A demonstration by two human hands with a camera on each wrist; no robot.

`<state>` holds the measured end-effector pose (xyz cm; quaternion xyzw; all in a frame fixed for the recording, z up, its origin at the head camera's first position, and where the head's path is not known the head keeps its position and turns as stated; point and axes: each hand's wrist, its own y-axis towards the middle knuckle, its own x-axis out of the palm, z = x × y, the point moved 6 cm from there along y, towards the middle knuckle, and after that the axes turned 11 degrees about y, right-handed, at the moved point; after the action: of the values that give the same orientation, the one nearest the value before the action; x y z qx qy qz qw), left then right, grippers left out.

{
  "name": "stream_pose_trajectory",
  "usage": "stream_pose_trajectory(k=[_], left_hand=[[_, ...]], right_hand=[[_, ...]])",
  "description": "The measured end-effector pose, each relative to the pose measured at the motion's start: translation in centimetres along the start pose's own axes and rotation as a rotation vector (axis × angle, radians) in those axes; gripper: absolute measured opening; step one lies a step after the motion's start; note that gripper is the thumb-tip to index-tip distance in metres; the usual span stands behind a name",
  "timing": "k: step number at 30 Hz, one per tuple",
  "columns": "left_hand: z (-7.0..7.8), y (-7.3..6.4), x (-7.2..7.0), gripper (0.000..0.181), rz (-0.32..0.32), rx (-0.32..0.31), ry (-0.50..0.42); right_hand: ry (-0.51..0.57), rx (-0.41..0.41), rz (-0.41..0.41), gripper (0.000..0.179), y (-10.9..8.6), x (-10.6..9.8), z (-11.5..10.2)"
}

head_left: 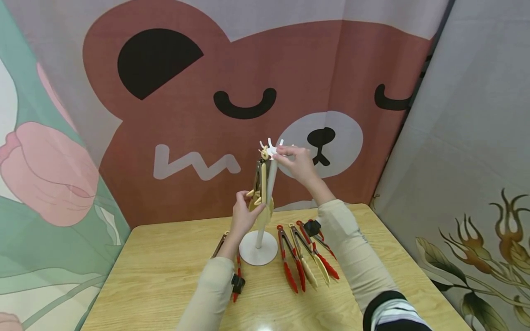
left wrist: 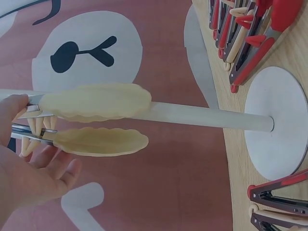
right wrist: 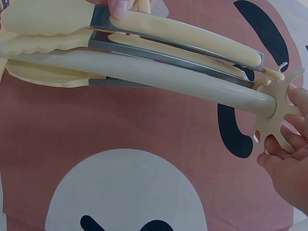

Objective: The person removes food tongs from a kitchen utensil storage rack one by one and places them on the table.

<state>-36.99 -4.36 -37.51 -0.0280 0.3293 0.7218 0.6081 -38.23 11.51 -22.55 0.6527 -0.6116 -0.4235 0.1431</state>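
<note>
A white stand with a round base (head_left: 258, 257) and an upright pole (left wrist: 192, 114) rises from the table, topped by a star-shaped ring of hooks (right wrist: 275, 107). Cream-headed tongs (head_left: 263, 184) hang upright beside the pole, their end loops at the hooks; several cream heads show, partly overlapping. My left hand (head_left: 244, 216) holds the tongs partway down, thumb on one side and fingers on the other. At the top, my right hand (head_left: 299, 162) pinches the hook ring with thumb and fingers. Part of the ring is hidden behind those fingers.
Right of the base, red tongs (head_left: 289, 259) and cream tongs (head_left: 305, 262) lie in a row on the wooden table (head_left: 157, 276). More tongs (left wrist: 284, 195) lie left of it, partly behind my left arm. A bear-print curtain (head_left: 186, 133) hangs behind.
</note>
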Motion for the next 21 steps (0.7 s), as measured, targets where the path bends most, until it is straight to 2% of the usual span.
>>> stream_pose_trajectory(k=[6,21], left_hand=[[-0.11,-0.11,0.01,0.05,0.002,0.011,-0.059],[-0.11,-0.53,-0.13,0.046,0.026,0.079,-0.074]], right_hand=[[-0.003,-0.001,0.002,0.027,-0.07,0.0,-0.03],[0.0,0.025,0.013,0.027,-0.14,-0.04,0.31]])
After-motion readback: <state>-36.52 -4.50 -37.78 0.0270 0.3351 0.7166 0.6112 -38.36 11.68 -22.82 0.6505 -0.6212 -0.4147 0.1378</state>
